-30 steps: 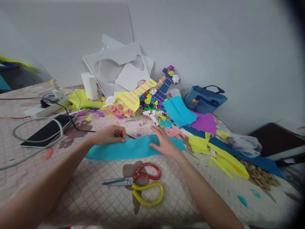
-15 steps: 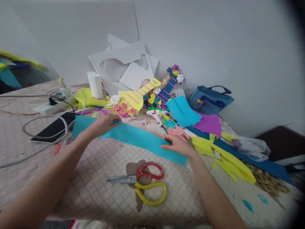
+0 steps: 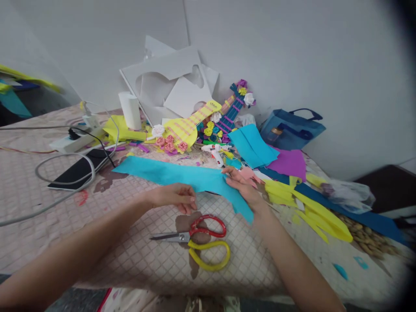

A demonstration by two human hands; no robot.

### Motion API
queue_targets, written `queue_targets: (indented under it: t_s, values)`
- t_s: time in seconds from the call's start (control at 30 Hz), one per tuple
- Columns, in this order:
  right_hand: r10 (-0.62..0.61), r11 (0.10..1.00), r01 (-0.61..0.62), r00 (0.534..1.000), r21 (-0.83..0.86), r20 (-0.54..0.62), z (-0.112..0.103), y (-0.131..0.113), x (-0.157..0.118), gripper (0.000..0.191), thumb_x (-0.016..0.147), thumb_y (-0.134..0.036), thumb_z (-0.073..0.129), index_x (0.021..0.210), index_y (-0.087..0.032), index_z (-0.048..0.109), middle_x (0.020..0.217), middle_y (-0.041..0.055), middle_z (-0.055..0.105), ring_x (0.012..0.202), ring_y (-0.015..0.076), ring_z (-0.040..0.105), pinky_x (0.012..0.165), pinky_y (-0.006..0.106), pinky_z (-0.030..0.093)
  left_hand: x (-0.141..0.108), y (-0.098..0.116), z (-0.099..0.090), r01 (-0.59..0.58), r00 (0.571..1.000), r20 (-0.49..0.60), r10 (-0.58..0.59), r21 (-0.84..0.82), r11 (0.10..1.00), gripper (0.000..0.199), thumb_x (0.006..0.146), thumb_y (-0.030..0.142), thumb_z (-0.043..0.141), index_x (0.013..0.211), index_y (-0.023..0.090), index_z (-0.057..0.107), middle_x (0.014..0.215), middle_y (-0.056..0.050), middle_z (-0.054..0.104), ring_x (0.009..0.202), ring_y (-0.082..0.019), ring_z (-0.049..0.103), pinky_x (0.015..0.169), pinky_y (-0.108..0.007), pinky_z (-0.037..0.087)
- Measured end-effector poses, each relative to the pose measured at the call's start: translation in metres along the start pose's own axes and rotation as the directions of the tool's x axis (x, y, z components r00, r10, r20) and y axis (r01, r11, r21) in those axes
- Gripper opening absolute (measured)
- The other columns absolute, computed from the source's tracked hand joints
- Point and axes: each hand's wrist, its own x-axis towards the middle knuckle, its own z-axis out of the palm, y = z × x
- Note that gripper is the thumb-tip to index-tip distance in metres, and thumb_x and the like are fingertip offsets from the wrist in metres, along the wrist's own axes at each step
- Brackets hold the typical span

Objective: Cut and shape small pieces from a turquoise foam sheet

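A long turquoise strip [image 3: 175, 173] stretches across the middle of the table. Its right part is gripped by my right hand [image 3: 242, 186], thumb and fingers pressed on it, and the end bends down toward me. My left hand [image 3: 178, 197] is just below the strip's near edge, fingers curled and close together; what they hold, if anything, cannot be made out. Below my left hand lie scissors [image 3: 182, 237] with one red and one yellow handle, blades pointing left.
Behind the strip are a yellow paper guitar [image 3: 185, 130], a white glue gun [image 3: 217, 154] and turquoise sheets [image 3: 252, 145]. A power strip [image 3: 73, 141] and a black tablet [image 3: 79, 171] with cables lie left. Yellow strips [image 3: 312, 210] lie right.
My left hand has let go of the strip's left part and moved right and toward me. The strip's right end now bends down at my right hand. The view has shifted slightly.
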Motion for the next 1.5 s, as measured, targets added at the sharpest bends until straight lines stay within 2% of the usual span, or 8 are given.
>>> queue_targets:
  t_s: [0.17, 0.4, 0.53, 0.63, 0.7, 0.9, 1.23, 1.5]
  values:
    - [-0.049, 0.994, 0.053, 0.998, 0.099, -0.036, 0.005, -0.005, -0.006, 0.026, 0.085, -0.049, 0.056, 0.093, -0.025, 0.058, 0.077, -0.0014, 0.055, 0.066, 0.0143, 0.053, 0.059, 0.025, 0.042, 0.002, 0.002, 0.008, -0.11, 0.994, -0.08, 0.079, -0.545, 0.831, 0.026, 0.075, 0.029, 0.073, 0.087, 0.02, 0.052, 0.104, -0.007, 0.068, 0.1, -0.024, 0.067, 0.089, -0.041, 0.05]
    - [0.001, 1.0, 0.0, 0.997, 0.014, -0.073, 0.007, -0.011, -0.009, 0.024, 0.08, -0.046, 0.063, 0.089, -0.023, 0.063, 0.069, -0.0022, 0.051, 0.056, 0.0116, 0.046, 0.05, 0.022, 0.037, 0.004, 0.01, 0.009, -0.365, 0.891, -0.453, 0.009, -0.704, 0.609, 0.019, 0.084, 0.02, 0.062, 0.103, 0.021, 0.058, 0.086, -0.003, 0.065, 0.084, -0.017, 0.067, 0.085, -0.038, 0.053]
    - [-0.044, 0.998, 0.04, 0.997, 0.053, 0.067, -0.005, -0.002, -0.005, 0.027, 0.075, -0.048, 0.068, 0.087, -0.024, 0.065, 0.063, -0.0024, 0.05, 0.053, 0.0125, 0.047, 0.049, 0.023, 0.037, 0.01, 0.006, 0.0, -0.446, 0.775, -0.624, -0.102, -0.653, 0.612, 0.016, 0.082, 0.012, 0.062, 0.096, 0.018, 0.057, 0.081, -0.003, 0.065, 0.069, -0.013, 0.065, 0.068, -0.028, 0.053]
    - [-0.074, 0.996, 0.07, 0.994, 0.055, 0.077, -0.013, 0.001, -0.004, 0.027, 0.073, -0.049, 0.069, 0.086, -0.025, 0.066, 0.063, -0.0021, 0.051, 0.054, 0.0134, 0.048, 0.05, 0.024, 0.039, 0.01, 0.005, -0.013, -0.581, 0.624, -0.779, -0.058, -0.512, 0.632, 0.023, 0.078, 0.005, 0.063, 0.096, 0.018, 0.056, 0.072, 0.001, 0.061, 0.058, -0.008, 0.059, 0.058, -0.022, 0.048]
    - [-0.078, 0.996, 0.075, 0.995, 0.053, 0.055, -0.015, 0.0, -0.005, 0.025, 0.073, -0.047, 0.07, 0.085, -0.025, 0.066, 0.068, -0.0014, 0.054, 0.058, 0.0143, 0.052, 0.053, 0.024, 0.041, 0.009, 0.005, -0.019, -0.614, 0.576, -0.816, -0.045, -0.469, 0.635, 0.023, 0.077, 0.005, 0.063, 0.095, 0.018, 0.056, 0.071, 0.002, 0.059, 0.057, -0.008, 0.058, 0.057, -0.022, 0.047]
    - [-0.016, 0.998, 0.021, 0.997, -0.057, 0.072, -0.016, -0.001, -0.009, 0.027, 0.073, -0.047, 0.069, 0.083, -0.023, 0.067, 0.067, -0.0003, 0.058, 0.056, 0.0146, 0.053, 0.05, 0.024, 0.041, 0.012, 0.002, -0.022, -0.515, 0.637, -0.766, -0.087, -0.507, 0.691, 0.022, 0.076, 0.016, 0.068, 0.096, 0.018, 0.06, 0.084, -0.003, 0.064, 0.069, -0.015, 0.062, 0.06, -0.029, 0.05]
    - [-0.099, 0.991, 0.095, 0.994, -0.097, -0.036, -0.043, -0.004, -0.004, 0.025, 0.07, -0.046, 0.07, 0.077, -0.023, 0.069, 0.076, 0.0024, 0.064, 0.065, 0.0175, 0.061, 0.056, 0.027, 0.047, 0.006, 0.006, -0.051, -0.685, 0.424, -0.902, 0.078, -0.263, 0.679, 0.032, 0.064, 0.007, 0.069, 0.096, 0.013, 0.066, 0.079, -0.006, 0.067, 0.067, -0.014, 0.06, 0.059, -0.026, 0.047]
    - [-0.072, 0.997, 0.07, 0.989, 0.021, 0.131, -0.047, -0.009, -0.007, 0.046, 0.066, -0.034, 0.077, 0.109, -0.026, 0.066, 0.085, 0.0016, 0.068, 0.068, 0.0139, 0.063, 0.063, 0.026, 0.05, 0.01, -0.002, -0.067, -0.69, 0.402, -0.915, 0.032, -0.281, 0.667, 0.028, 0.065, 0.007, 0.066, 0.093, 0.014, 0.063, 0.073, -0.003, 0.063, 0.063, -0.013, 0.059, 0.056, -0.024, 0.043]
